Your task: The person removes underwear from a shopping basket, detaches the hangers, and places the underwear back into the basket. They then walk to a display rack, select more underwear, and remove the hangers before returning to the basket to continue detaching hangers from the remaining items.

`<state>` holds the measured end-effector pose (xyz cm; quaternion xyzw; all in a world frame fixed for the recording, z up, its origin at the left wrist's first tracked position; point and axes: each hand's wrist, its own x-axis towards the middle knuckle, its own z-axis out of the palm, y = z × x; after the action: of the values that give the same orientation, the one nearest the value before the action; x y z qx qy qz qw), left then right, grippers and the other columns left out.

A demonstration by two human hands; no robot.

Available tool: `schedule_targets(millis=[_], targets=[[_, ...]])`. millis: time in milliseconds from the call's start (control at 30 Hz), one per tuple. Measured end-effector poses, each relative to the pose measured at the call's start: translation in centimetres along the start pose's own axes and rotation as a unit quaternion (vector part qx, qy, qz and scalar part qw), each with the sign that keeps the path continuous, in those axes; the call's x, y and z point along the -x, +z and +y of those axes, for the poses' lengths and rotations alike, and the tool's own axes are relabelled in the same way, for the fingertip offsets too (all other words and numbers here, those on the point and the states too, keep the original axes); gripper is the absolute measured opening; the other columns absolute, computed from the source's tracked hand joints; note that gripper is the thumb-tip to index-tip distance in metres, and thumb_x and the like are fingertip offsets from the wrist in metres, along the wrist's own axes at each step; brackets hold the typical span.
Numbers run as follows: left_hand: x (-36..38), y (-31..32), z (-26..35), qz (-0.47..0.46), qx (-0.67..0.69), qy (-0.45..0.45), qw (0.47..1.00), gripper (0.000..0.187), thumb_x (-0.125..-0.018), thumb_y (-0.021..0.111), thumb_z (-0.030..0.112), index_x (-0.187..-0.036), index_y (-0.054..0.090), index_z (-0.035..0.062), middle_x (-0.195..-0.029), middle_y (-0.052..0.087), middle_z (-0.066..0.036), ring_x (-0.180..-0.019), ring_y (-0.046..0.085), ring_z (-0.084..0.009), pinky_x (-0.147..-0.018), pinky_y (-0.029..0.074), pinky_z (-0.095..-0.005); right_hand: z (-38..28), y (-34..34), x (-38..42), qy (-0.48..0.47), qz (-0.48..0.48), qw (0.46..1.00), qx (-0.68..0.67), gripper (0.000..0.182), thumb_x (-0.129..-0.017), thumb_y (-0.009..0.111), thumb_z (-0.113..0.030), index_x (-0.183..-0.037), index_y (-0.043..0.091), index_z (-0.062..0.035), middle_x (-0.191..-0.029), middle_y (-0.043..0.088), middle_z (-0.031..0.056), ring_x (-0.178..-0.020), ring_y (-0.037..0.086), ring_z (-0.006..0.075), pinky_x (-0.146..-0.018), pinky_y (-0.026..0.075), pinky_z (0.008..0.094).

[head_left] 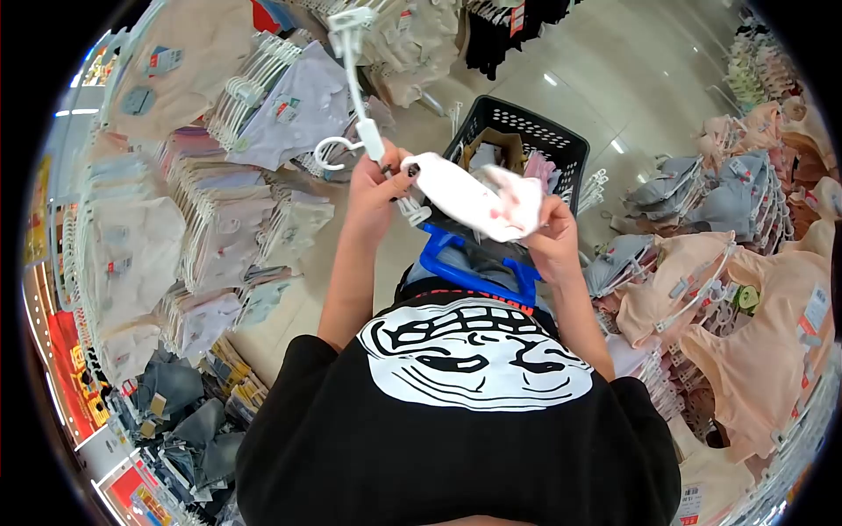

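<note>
My left hand [379, 186] is closed around the middle of a white plastic clip hanger [353, 79], which stands at a steep slant with its hook to the left. A small white garment with pink marks [474, 195] stretches between my hands, one end at my left thumb. My right hand [554, 235] pinches its other, bunched end. The garment is bright and partly blurred, so its exact kind cannot be told. Below it is a black shopping basket [574, 140] with a blue handle [478, 279], holding an open cardboard box [502, 140] and pink items [538, 168].
Racks of pale hanging underwear [219, 232] line the left side, with denim clothes [180, 416] lower down. Peach bras [745, 324] and grey bras [702, 197] hang on the right. Tiled floor [561, 66] shows beyond the basket, near black hanging garments [500, 39].
</note>
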<state>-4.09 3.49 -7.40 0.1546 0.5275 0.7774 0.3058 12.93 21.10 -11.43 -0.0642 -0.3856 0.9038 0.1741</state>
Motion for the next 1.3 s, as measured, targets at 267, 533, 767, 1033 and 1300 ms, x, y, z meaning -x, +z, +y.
schedule_targets(millis=[267, 533, 767, 1033, 1300], targets=[[2.9, -1.3, 1.5, -0.033, 0.035, 0.073, 0.996, 0.03, -0.067, 0.06, -0.001, -0.076, 0.035, 0.0118, -0.075, 0.049, -0.004, -0.067, 0.044, -0.0098, -0.06, 0.034, -0.0214, 0.3, 1.1, 0.4, 0.034, -0.01, 0.964, -0.265, 0.06, -0.052, 0.06, -0.002, -0.108, 0.038, -0.0067, -0.114, 0.044, 0.0114, -0.107, 0.045, 0.0262, -0.097, 0.031, 0.0409], [7.4, -3.3, 2.8, 0.001, 0.018, 0.089, 0.996, 0.035, -0.063, 0.06, -0.005, -0.075, 0.032, 0.0127, -0.071, 0.043, -0.001, -0.065, 0.042, -0.0084, -0.058, 0.032, -0.0211, 2.5, 4.4, -3.3, -0.045, -0.09, 0.954, -0.284, 0.055, -0.054, 0.058, -0.001, -0.106, 0.046, -0.0061, -0.094, 0.052, 0.0088, -0.091, 0.05, 0.0206, -0.103, 0.021, 0.0422], [16.0, -8.0, 4.7, 0.096, 0.026, 0.116, 0.988, 0.036, -0.06, 0.053, -0.01, -0.075, 0.03, 0.0126, -0.069, 0.037, 0.0, -0.064, 0.039, -0.009, -0.057, 0.031, -0.0218, 8.7, 13.3, -3.8, 0.139, -0.132, 0.884, -0.427, 0.033, -0.059, 0.059, 0.001, -0.088, 0.048, -0.0078, -0.075, 0.036, -0.0013, -0.068, 0.037, 0.0102, -0.073, 0.035, 0.0235], [25.8, -18.8, 9.2, 0.151, 0.13, 0.25, 0.947, 0.032, -0.058, 0.048, -0.007, -0.076, 0.03, 0.0124, -0.069, 0.038, -0.001, -0.065, 0.041, -0.0121, -0.059, 0.034, -0.0255, 17.8, 19.9, -0.4, 0.358, -0.077, 0.892, -0.264, 0.026, -0.069, 0.048, -0.018, -0.092, 0.051, -0.0072, -0.069, 0.032, 0.0017, -0.057, 0.03, 0.0134, -0.051, 0.027, 0.0244], [33.1, -26.6, 11.5, 0.086, -0.08, 0.065, 0.991, 0.027, -0.056, 0.055, -0.002, -0.073, 0.037, 0.0105, -0.074, 0.042, 0.003, -0.067, 0.039, -0.0051, -0.058, 0.032, -0.0203, 28.4, 31.9, 3.6, 0.163, -0.398, 0.872, 0.233, 0.065, -0.061, 0.066, -0.004, -0.121, 0.04, -0.0057, -0.107, 0.05, 0.0046, -0.094, 0.047, 0.0138, -0.08, 0.039, 0.0259]])
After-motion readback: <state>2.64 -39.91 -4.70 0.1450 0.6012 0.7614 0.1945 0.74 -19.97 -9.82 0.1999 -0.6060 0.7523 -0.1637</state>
